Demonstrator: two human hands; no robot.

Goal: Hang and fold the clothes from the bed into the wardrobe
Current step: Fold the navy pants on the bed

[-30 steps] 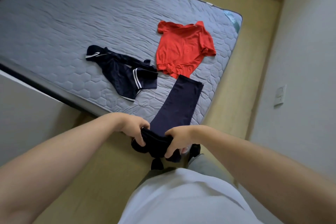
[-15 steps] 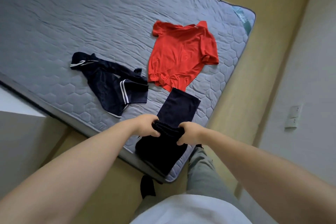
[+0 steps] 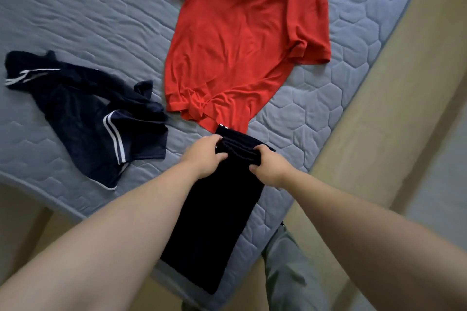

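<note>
The black trousers [image 3: 214, 222] lie lengthwise at the near right corner of the bed [image 3: 75, 7]. Their lower end reaches the near edge and their far end just meets the hem of the red shirt [image 3: 240, 40]. I have both hands on a bunched, doubled-over end: the left hand [image 3: 204, 156] grips its left side and the right hand [image 3: 270, 166] its right, fingers curled round several layers of cloth. I cannot tell whether that end is the waistband or the cuffs.

I judge this to be the folding step for the trousers, with one end brought up over the length beneath. Next I would lay this end down square on the layer below, press it flat and let go, keeping it off the shirt hem.

The shirt is spread out flat toward the far right corner, not yet hung. A navy garment with white stripes [image 3: 101, 121] lies crumpled near the left of the near edge, apart from the trousers. Pale floor [image 3: 379, 83] runs along the bed's right edge.
</note>
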